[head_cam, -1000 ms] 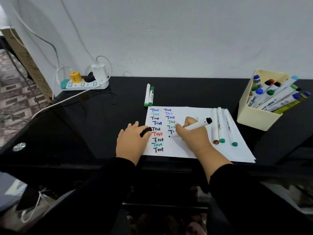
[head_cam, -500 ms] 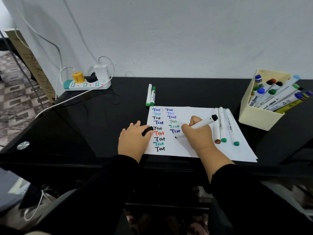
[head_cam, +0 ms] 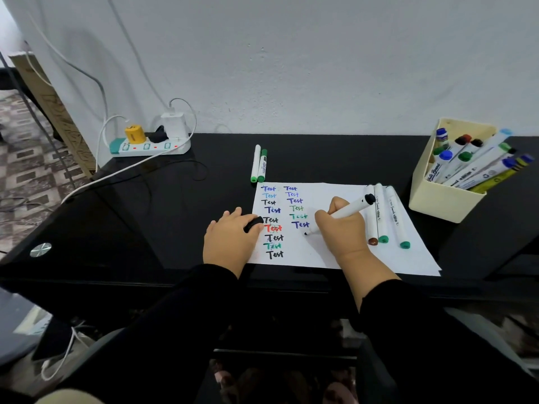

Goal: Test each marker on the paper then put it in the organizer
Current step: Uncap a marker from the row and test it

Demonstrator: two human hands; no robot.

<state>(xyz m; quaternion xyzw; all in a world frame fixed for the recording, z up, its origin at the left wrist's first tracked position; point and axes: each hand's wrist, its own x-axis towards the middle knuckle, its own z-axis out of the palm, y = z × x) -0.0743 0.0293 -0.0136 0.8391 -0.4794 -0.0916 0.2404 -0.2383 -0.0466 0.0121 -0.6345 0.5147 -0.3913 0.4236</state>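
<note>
A glossy black surface [head_cam: 163,228] stands against a plain white wall. At two o'clock on it sits a cream plastic organizer box [head_cam: 437,196], open at the top, packed with whiteboard markers leaning to the right. Their caps show dark blue, red, black, green and light blue, with a yellow-bodied one lowest. They overlap so much that an exact count cannot be made, though about ten caps show.

At the centre lies a white sheet of paper [head_cam: 335,258] carrying two columns of the handwritten word "Test": nine in the left column, six in the right, in blue, light blue, black, green, red and teal.

The right hand [head_cam: 342,228] is curled around a white marker with a black end [head_cam: 348,211], its tip touching the paper just below the last blue word. The fingers underneath are hidden by the back of the hand.

The left hand [head_cam: 233,237] rests at the paper's nine o'clock edge, fingers curled over a small black cap [head_cam: 253,223]; only one end of it peeks out.

Three white capped markers [head_cam: 382,217] lie side by side on the paper at three o'clock, with brown, green and teal ends.

Two more green-tipped markers [head_cam: 259,166] lie together on the surface at twelve o'clock, just beyond the paper.

A white power strip [head_cam: 148,147] with a yellow plug, a black plug and a white charger sits at ten o'clock by the wall. Black sleeves cover both forearms.
</note>
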